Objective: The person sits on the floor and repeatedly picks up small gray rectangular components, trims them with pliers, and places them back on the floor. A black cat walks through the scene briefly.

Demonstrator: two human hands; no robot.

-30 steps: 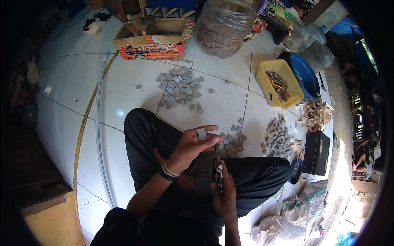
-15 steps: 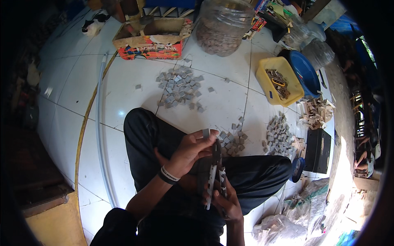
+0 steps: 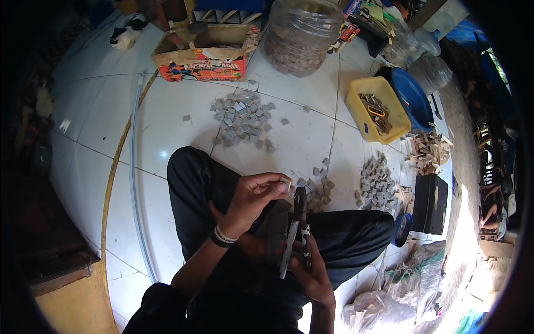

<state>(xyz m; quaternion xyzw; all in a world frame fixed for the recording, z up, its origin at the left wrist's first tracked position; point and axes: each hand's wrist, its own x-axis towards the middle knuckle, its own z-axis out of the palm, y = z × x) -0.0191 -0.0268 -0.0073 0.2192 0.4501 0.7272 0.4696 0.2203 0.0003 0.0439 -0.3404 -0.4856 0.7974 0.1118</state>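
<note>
Two hands over crossed legs. Right hand: grasping a dark plier-like tool, handles spread apart. Left hand: pinching a small pale piece between thumb and fingers, just beside the tool's tip, not visibly touching it. Risk, as judged: squeezing the handles with fingertips this near could nip skin; a slack pinch could drop the piece among the loose grey pieces near the knee. Farther: a grey heap, then a cardboard box.
</note>
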